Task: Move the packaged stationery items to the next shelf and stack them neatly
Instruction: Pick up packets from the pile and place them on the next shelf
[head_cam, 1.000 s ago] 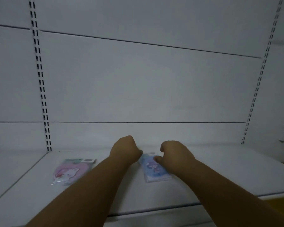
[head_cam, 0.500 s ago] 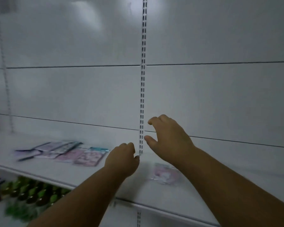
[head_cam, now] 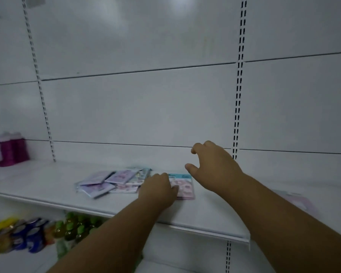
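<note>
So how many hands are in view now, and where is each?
2. The left hand rests on a pink packet with a teal header on the white shelf. The right hand hovers open above it.

Left hand [head_cam: 158,191] curled, resting on pink packet [head_cam: 182,187] on white shelf [head_cam: 47,184]. Right hand [head_cam: 215,168] raised at 1 o'clock from it, fingers spread. Loose pile of packets [head_cam: 114,182] at 9 o'clock. Bottles [head_cam: 75,227] blurred below.
</note>
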Tool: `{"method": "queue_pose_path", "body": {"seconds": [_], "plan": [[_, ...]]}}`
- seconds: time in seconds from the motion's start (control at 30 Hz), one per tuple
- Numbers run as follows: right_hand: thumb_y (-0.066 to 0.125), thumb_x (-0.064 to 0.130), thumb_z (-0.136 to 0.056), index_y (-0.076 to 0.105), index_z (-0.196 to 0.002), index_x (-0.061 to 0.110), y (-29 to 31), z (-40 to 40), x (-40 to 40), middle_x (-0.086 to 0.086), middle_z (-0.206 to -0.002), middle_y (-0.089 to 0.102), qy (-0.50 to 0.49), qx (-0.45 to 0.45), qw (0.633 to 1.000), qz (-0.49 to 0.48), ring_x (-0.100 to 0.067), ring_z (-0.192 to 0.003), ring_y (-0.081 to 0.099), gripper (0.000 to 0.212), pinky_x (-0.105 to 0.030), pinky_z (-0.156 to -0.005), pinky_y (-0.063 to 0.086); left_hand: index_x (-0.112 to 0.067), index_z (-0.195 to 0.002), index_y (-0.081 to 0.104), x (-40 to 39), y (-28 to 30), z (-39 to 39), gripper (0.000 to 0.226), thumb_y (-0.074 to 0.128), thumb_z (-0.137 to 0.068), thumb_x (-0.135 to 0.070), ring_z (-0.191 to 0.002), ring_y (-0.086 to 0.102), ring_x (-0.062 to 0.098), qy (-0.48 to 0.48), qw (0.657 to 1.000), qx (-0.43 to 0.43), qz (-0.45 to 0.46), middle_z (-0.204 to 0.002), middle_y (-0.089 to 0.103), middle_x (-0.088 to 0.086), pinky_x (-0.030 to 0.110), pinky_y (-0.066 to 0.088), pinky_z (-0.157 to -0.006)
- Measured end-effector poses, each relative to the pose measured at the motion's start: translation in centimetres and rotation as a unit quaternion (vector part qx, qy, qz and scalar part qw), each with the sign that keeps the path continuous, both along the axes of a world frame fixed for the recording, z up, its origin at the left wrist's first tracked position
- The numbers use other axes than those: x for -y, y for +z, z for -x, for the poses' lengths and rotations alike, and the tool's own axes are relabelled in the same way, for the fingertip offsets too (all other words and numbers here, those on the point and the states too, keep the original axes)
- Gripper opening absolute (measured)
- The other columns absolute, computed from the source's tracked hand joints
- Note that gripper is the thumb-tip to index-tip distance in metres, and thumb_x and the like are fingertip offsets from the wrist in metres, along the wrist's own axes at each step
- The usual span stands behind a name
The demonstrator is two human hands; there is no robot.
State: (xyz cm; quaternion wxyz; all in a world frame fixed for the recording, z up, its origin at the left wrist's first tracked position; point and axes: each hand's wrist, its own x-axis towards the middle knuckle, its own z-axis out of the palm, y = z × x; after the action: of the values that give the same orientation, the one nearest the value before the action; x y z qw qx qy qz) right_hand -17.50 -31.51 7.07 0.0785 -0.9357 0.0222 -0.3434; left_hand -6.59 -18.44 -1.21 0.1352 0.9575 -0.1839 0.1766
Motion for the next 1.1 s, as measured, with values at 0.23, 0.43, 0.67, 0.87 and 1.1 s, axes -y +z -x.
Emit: {"method": "queue_pose_path", "body": {"seconds": [0.23, 0.43, 0.67, 0.87, 1.1], "plan": [[0.057, 0.048, -0.083, 0.055, -0.116, 0.021, -0.3, -2.6, 1.9, -0.005, -0.110, 0.057, -0.040, -0.020, 0.999, 0.002, -0.025, -0.096, 0.056, 0.043, -0.033, -0.072, 0.042, -0.023, -0.124, 0.060, 2.8, -1.9, -0.9, 0.056, 0.039, -0.084, -0.057, -0.110, 0.053, 0.028, -0.015, 0.993, 0.009, -0.119, -0.119, 0.064, 0.007, 0.042, 0.043, -0.089], [0.057, 0.048, -0.084, 0.057, -0.113, 0.020, -0.5, -4.1, 2.6, -0.005, -0.108, 0.059, -0.045, -0.016, 0.999, -0.009, -0.023, -0.092, 0.058, 0.041, -0.032, -0.070, 0.043, -0.020, -0.127, 0.052, 5.2, 0.1, -0.7, 0.056, 0.050, -0.084, -0.056, -0.105, 0.058, 0.024, -0.008, 0.986, -0.132, -0.103, -0.119, 0.063, 0.004, 0.038, 0.047, -0.089], [0.057, 0.044, -0.085, 0.058, -0.117, 0.020, -1.3, -4.7, 3.5, -0.005, -0.113, 0.059, -0.033, -0.008, 0.999, -0.037, -0.023, -0.096, 0.059, 0.040, -0.030, -0.074, 0.042, -0.018, -0.126, 0.033, 6.3, 1.0, -0.8, 0.079, 0.080, -0.065, -0.038, -0.113, 0.053, 0.027, 0.042, 0.974, -0.192, 0.109, -0.121, 0.050, 0.010, 0.033, 0.046, -0.083], [0.055, 0.040, -0.088, 0.058, -0.112, 0.019, -0.4, -6.1, 1.5, -0.003, -0.107, 0.057, -0.006, 0.028, 0.998, -0.053, -0.022, -0.096, 0.057, 0.032, -0.033, -0.076, 0.046, -0.006, -0.112, 0.056, -0.2, 4.3, -3.5, 0.056, 0.075, -0.059, -0.012, -0.083, 0.071, 0.028, -0.022, 0.880, -0.199, 0.431, -0.098, 0.069, 0.012, 0.042, 0.061, -0.074], [0.060, 0.040, -0.086, 0.061, -0.108, 0.018, -2.7, -12.5, -5.5, -0.003, -0.105, 0.063, 0.029, -0.034, 0.992, -0.116, -0.019, -0.094, 0.058, 0.032, -0.029, -0.078, 0.044, -0.014, -0.114, 0.060, -12.9, 9.2, -6.6, 0.034, 0.064, -0.083, 0.000, -0.065, 0.074, 0.022, -0.066, 0.704, -0.127, 0.696, -0.095, 0.071, 0.009, 0.029, 0.057, -0.048]]}}
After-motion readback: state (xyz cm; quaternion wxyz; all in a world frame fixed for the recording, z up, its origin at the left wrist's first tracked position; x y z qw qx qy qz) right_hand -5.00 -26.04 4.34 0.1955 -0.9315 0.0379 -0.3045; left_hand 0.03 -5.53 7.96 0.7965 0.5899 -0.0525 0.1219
